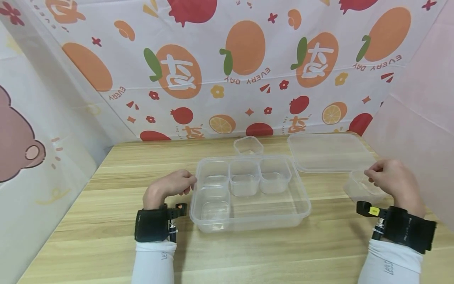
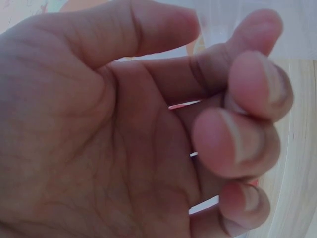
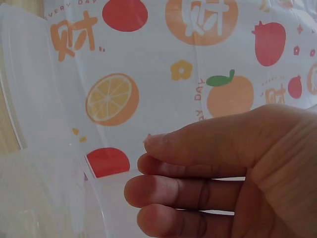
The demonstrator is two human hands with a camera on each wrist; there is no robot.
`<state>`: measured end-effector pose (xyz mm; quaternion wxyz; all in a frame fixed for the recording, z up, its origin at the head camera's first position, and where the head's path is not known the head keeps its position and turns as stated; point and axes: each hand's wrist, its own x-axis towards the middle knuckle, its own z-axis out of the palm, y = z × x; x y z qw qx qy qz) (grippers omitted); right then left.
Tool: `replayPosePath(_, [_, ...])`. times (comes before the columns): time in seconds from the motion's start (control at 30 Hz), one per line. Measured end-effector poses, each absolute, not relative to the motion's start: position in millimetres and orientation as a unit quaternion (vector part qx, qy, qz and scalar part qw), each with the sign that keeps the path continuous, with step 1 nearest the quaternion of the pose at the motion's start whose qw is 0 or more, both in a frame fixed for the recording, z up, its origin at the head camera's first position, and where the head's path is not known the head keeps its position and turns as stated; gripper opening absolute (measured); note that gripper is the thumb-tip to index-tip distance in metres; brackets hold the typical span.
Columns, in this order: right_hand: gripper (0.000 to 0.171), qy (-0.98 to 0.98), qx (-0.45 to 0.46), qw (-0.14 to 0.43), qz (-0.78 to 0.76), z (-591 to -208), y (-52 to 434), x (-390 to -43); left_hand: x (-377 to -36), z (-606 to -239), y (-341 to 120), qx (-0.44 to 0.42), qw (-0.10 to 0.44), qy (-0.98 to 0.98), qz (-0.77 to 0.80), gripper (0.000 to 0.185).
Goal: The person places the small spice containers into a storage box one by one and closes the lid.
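The right hand [image 1: 395, 182] pinches the rim of a small clear cup [image 1: 361, 188], thumb and fingers [image 3: 173, 191] closed on its near wall, as the right wrist view shows. The cup sits on the wooden table [image 1: 106, 221] at the right, just in front of the flat clear lid [image 1: 330, 152], whose near edge it touches or overlaps; which, I cannot tell. A pink side panel [image 1: 422, 130] rises close to the right of this hand.

The left hand [image 1: 170, 187] is loosely curled at the left wall of the large clear tray [image 1: 301, 215], fingertips [image 2: 242, 144] bent in on nothing; whether they touch the tray rim I cannot tell.

Inside the tray, three small cups line the far wall, the middle cup [image 1: 244, 178] between its two neighbours, and a fourth cup [image 1: 213, 207] fills the near left corner. The tray's near right part is bare. Another loose cup [image 1: 248, 146] stands behind the tray, near the fruit-printed backdrop [image 1: 244, 67]. Bare tabletop lies in front of the tray and to its left, up to the left curtain [image 1: 32, 157].
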<state>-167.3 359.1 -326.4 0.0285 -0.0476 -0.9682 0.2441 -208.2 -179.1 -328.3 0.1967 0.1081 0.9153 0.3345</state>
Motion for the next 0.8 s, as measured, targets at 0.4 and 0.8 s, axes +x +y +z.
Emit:
replayPosePath(0.4, [0.024,-0.968,-0.049,0.005,0.246,-330,353,-172,-210,-328,-180,0.125,0.196,0.915,0.329,0.028])
replayPosePath(0.8, [0.031,-0.967,-0.075,-0.046,0.24,-339,352,-178,-208,-327,-180,0.119,0.197,0.915,0.332,0.028])
